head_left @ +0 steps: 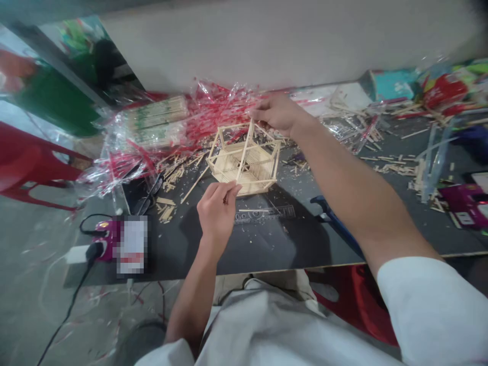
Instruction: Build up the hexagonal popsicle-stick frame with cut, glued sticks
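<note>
Left hand (217,206) raised from below, fingers pinching near end of stick (244,152). Right hand (276,114) reaching over, pinching far end. Stick spans open frame (246,162) on mat (267,234); nothing seen inside frame.

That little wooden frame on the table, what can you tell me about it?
The stick frame is an open box of thin pale wooden sticks, with a slatted floor, low railed sides and upright corner posts. It sits on the dark table amid offcuts. One long stick slants across it, pinched by the right hand above and the left hand below.
</note>
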Demonstrator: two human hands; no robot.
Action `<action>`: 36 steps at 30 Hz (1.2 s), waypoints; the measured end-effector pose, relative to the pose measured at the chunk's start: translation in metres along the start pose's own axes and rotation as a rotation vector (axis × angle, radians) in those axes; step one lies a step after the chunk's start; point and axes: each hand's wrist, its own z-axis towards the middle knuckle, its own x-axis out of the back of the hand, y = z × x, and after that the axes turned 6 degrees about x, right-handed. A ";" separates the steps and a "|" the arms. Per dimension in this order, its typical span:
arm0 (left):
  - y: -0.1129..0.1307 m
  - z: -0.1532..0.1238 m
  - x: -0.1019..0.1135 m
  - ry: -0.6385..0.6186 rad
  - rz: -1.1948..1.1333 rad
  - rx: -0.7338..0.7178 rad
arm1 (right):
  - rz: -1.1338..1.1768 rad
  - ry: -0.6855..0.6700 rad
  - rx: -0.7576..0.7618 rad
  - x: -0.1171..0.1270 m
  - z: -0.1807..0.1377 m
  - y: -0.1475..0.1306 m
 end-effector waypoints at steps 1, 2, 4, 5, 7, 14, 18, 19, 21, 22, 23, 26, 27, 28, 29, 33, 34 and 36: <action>-0.001 0.001 -0.001 0.016 -0.037 0.000 | -0.011 0.013 0.007 0.000 0.000 0.002; -0.003 0.002 -0.002 0.030 -0.069 0.005 | -0.017 0.026 0.011 0.001 -0.001 0.003; -0.005 0.003 -0.003 0.032 -0.110 0.022 | -0.014 0.048 0.006 0.003 -0.002 0.005; -0.005 0.003 -0.004 0.031 -0.123 0.027 | -0.004 0.051 -0.001 0.004 -0.002 0.006; -0.005 0.002 -0.004 0.033 -0.140 0.028 | 0.030 0.043 -0.018 0.005 -0.002 0.008; -0.005 0.001 -0.005 0.082 -0.056 -0.089 | 0.078 0.051 0.016 0.005 0.002 0.021; -0.008 -0.001 -0.008 0.138 0.063 -0.198 | 0.098 0.053 0.024 0.004 0.004 0.024; -0.009 -0.001 -0.008 0.140 0.066 -0.198 | 0.099 0.054 0.026 0.005 0.003 0.024; -0.009 -0.002 -0.009 0.130 0.043 -0.184 | 0.097 0.053 0.031 0.005 0.003 0.024; -0.009 -0.002 -0.009 0.124 0.024 -0.172 | 0.096 0.052 0.035 0.005 0.002 0.024; -0.009 -0.003 -0.009 0.120 0.006 -0.160 | 0.095 0.052 0.038 0.005 0.002 0.024; -0.009 -0.003 -0.009 0.113 -0.014 -0.142 | 0.094 0.060 0.045 0.005 0.001 0.025; -0.009 -0.003 -0.009 0.112 -0.016 -0.139 | 0.094 0.062 0.048 0.005 0.001 0.025; -0.010 -0.003 -0.010 0.109 -0.019 -0.140 | 0.091 0.062 0.050 0.005 0.001 0.025; -0.011 -0.004 -0.010 0.106 -0.024 -0.141 | 0.087 0.061 0.051 0.005 0.001 0.025; -0.015 -0.003 -0.011 0.093 -0.041 -0.150 | 0.072 0.054 0.048 0.005 0.002 0.026; -0.016 -0.003 -0.011 0.095 -0.023 -0.166 | 0.069 0.057 0.052 0.005 0.002 0.026; -0.016 -0.002 -0.010 0.103 0.042 -0.220 | 0.056 0.066 0.069 0.004 0.003 0.027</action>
